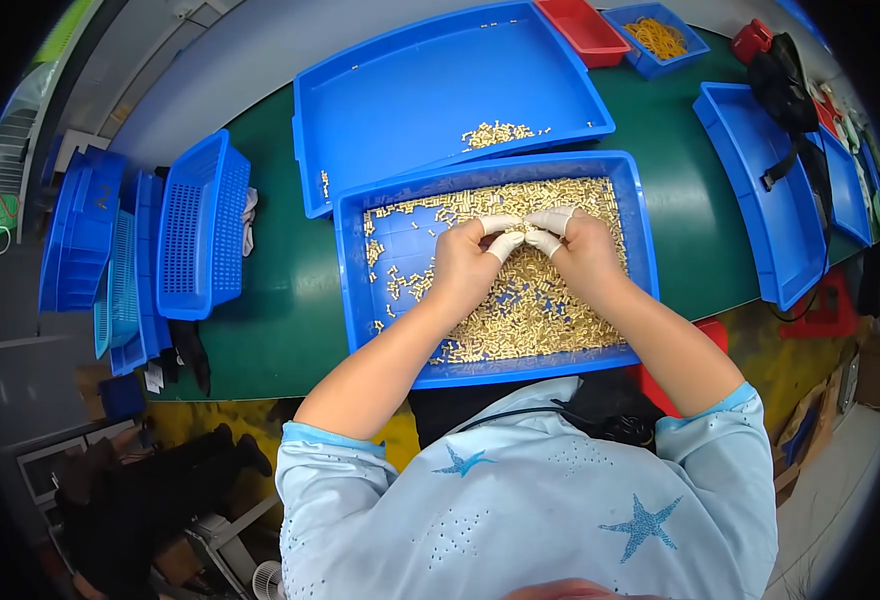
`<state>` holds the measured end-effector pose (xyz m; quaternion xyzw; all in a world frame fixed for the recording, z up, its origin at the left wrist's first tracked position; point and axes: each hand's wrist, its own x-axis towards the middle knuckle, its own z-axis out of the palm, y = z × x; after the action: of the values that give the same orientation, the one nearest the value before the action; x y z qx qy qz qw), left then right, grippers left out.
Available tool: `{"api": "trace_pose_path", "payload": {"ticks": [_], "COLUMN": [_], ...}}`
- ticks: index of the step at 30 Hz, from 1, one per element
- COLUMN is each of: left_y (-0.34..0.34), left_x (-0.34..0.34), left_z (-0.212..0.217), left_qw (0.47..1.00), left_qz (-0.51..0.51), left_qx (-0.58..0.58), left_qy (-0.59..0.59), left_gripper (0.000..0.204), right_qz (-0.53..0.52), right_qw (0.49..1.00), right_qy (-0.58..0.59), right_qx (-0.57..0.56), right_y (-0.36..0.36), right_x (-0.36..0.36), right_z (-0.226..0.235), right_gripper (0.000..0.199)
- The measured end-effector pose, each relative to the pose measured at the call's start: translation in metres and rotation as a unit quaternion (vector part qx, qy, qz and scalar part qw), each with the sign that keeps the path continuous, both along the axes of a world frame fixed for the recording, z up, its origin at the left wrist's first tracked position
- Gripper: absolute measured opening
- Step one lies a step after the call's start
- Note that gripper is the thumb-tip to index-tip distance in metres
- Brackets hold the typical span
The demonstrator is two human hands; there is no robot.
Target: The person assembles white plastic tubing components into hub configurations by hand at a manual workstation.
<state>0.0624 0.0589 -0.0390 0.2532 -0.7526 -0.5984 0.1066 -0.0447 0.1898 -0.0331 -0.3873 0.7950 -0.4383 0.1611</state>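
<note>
We've got our left hand (pixel 465 262) and right hand (pixel 592 260) over the front blue tray (pixel 644 238), white-covered fingertips (pixel 507 242) drawn close together; gold-coloured pieces (pixel 535 315) show right at the tips, between both hands, but they're so tiny we can't tell if we're actually pinching any; loads more lie loose below and around our fingers; the back blue tray (pixel 440 80) holds a small pile (pixel 500 134) too.

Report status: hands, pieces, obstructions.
Left hand, right hand: fingertips together over the near tray, grip unclear. Small brass-coloured pieces: strewn across its floor. Far tray: just beyond, outside the hands' way.
</note>
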Motion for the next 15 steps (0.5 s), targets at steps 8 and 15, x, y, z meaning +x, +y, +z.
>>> {"api": "trace_pose_path", "payload": {"ticks": [8,15], "left_y": [-0.004,-0.010], "left_x": [0.002,0.002], "left_z": [0.009,0.020], "left_qw": [1.000,0.993], "left_qz": [-0.019,-0.090], "left_qx": [0.018,-0.076], "left_qy": [0.008,-0.018], "left_gripper": [0.021,0.018], "right_qz": [0.004,0.048], "right_qw": [0.999,0.996], "right_qy": [-0.037,-0.064], "right_qx": [0.001,0.031], "right_y": [0.001,0.007], "right_x": [0.000,-0.006], "right_z": [0.003,0.008], "right_gripper": [0.020,0.019]}}
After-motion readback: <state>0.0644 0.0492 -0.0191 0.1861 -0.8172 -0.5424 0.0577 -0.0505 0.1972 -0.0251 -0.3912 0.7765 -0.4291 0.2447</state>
